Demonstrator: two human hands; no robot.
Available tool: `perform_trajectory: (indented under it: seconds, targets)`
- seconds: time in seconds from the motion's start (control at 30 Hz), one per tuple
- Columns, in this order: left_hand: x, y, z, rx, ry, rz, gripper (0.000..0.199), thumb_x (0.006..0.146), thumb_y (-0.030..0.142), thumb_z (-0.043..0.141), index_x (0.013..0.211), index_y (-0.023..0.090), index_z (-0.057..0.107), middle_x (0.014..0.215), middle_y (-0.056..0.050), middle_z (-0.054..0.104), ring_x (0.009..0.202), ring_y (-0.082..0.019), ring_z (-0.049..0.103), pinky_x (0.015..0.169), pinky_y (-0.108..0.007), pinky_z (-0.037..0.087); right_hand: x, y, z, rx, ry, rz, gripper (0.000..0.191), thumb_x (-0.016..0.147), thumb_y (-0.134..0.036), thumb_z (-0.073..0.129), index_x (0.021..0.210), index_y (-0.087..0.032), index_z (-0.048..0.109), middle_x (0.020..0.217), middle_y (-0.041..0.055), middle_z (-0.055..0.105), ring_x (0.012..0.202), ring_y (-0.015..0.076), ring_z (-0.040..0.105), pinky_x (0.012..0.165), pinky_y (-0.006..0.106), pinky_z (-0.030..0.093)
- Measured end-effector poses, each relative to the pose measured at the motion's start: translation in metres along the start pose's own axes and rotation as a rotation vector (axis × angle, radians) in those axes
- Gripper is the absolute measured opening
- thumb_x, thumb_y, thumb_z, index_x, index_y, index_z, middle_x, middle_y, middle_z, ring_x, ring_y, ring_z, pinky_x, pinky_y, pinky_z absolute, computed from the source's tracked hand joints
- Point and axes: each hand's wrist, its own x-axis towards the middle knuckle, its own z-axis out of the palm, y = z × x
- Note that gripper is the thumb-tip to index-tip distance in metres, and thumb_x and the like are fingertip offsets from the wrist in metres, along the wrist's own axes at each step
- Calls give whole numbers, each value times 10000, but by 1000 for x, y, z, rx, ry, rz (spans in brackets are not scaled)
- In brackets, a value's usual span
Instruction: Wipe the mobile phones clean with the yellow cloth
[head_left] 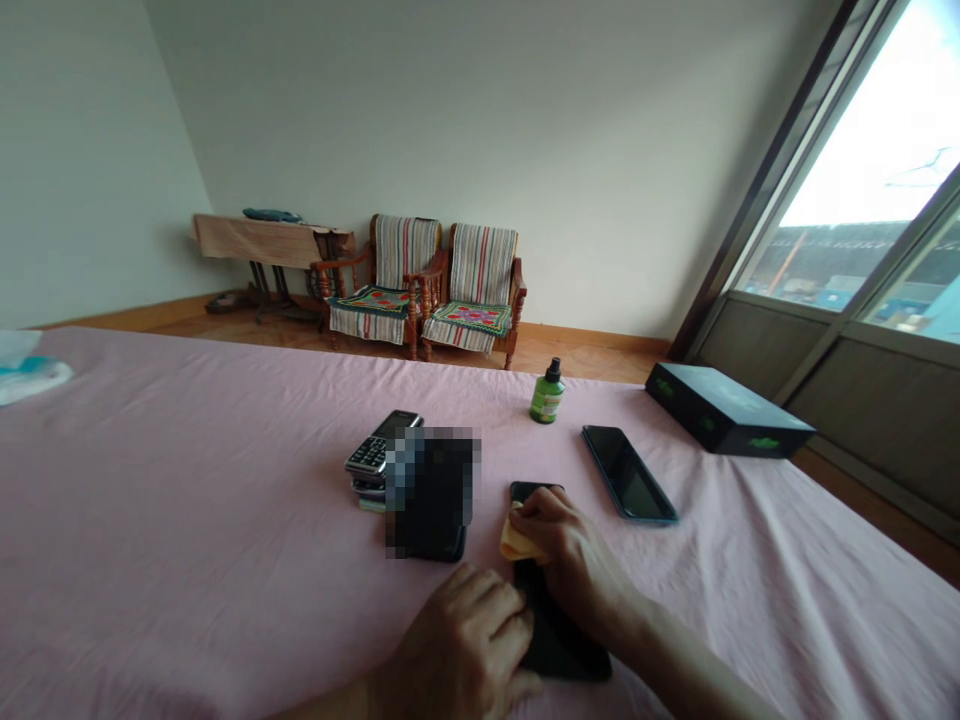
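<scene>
A black smartphone (566,640) lies flat on the pink cloth in front of me, its middle partly covered by my hands. My right hand (574,550) is closed around a folded yellow cloth (519,540), pressed onto the phone's upper part. At the phone's left edge, the curled fingers of my left hand (472,635) grip its side; the fingertips are partly hidden. Just beyond that hand lies a dark flat device (435,510), partly pixelated. Against it sits a small stack topped by a keypad phone (385,445). Another smartphone (630,475) rests face up to the right.
A green bottle with a black cap (547,395) stands upright beyond the phones. At the far right is a black box (727,405). A white and teal packet (34,375) lies at the left edge. Two wooden chairs (469,285) stand against the wall.
</scene>
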Motion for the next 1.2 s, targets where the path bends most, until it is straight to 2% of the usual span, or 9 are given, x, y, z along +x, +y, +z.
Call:
perform_trajectory:
  seconds: [0.23,0.4,0.6,0.67,0.87,1.0,1.2]
  targets:
    - [0,5,-3,-20,-7,-43,355,690,254,845,950,187,613,945,-18,662,879,-227,606,818,-356,499,-16,-10,-6,10,-71,6,216,917,-68,485,869,-201,649,880,30,575,832,175,509,685,278,424]
    - [1,1,-1,-24,-13,-20,406,660,246,866,961,172,604,941,-20,665,865,-224,606,812,-343,502,6,-2,-5,-86,-45,32,245,872,0,487,857,-187,645,923,48,573,876,183,510,739,283,435]
    - [0,-2,2,-17,21,34,332,742,312,806,956,161,603,916,-30,663,831,-213,608,770,-325,509,29,1,5,-178,-26,62,248,873,-13,472,791,-178,637,912,58,575,876,188,506,743,285,424]
    - [0,-1,3,-6,20,41,340,749,314,799,980,156,605,917,-32,664,830,-212,611,765,-323,513,27,1,6,-188,-9,98,250,874,-14,471,799,-181,643,915,60,576,874,186,507,733,277,420]
    - [2,-1,4,-20,-10,30,413,644,254,872,948,155,611,911,-10,671,827,-203,621,745,-299,525,18,4,2,-251,45,243,286,869,-17,460,768,-176,675,867,72,578,845,192,516,714,277,398]
    - [4,-2,5,-37,31,61,384,670,258,857,950,155,615,942,-17,682,841,-198,630,775,-293,528,11,9,-9,-298,57,302,312,813,22,460,818,-170,705,879,89,597,851,207,527,719,282,395]
    - [2,-1,7,14,68,72,359,751,323,798,1002,137,622,967,-43,688,867,-205,632,810,-309,524,-6,28,-24,-357,78,394,332,712,59,462,755,-150,716,813,103,588,805,231,544,675,299,392]
